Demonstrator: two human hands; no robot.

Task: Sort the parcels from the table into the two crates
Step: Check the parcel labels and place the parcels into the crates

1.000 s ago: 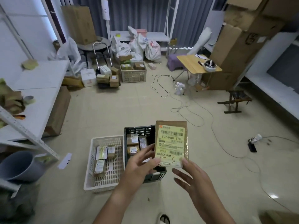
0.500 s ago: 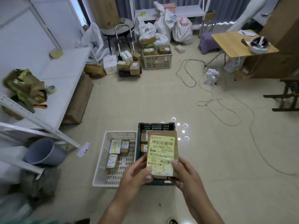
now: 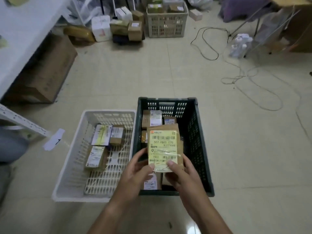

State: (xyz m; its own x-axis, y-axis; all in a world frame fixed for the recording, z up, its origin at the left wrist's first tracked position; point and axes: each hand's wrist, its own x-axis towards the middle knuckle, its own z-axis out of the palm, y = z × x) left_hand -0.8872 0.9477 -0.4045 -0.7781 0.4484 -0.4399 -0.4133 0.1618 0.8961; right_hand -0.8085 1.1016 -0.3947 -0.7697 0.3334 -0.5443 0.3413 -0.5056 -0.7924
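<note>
A pale tiled floor (image 3: 236, 149) is spreading across a cluttered storeroom, with boxes and a grey basket (image 3: 167, 21) lying at the far side and loose cables (image 3: 253, 78) trailing at the far right. At the left, the edge of a white table (image 3: 22, 31) is showing, with a cardboard box (image 3: 43, 70) sitting under it. Nearer, a white crate (image 3: 70, 166) is standing on the floor holding a few labelled parcels; touching its right side, a dark crate (image 3: 199, 141) is holding several more.

The left hand (image 3: 135, 171) and the right hand (image 3: 182, 174) are both pinching the near end of a brown envelope parcel (image 3: 179, 129) with a yellow label (image 3: 163, 149), thumbs lying on the label and fingers curled behind. The parcel is hanging above the dark crate, tilted with its label facing up.

It is looking thin, light and fairly stiff, probably padded paper, so a pinch at the near edge is seeming enough. The glossy label and tape may be slippery, so the bare brown margins are looking the safer hold. Nothing suggests fragile contents, though that cannot be told from here.
</note>
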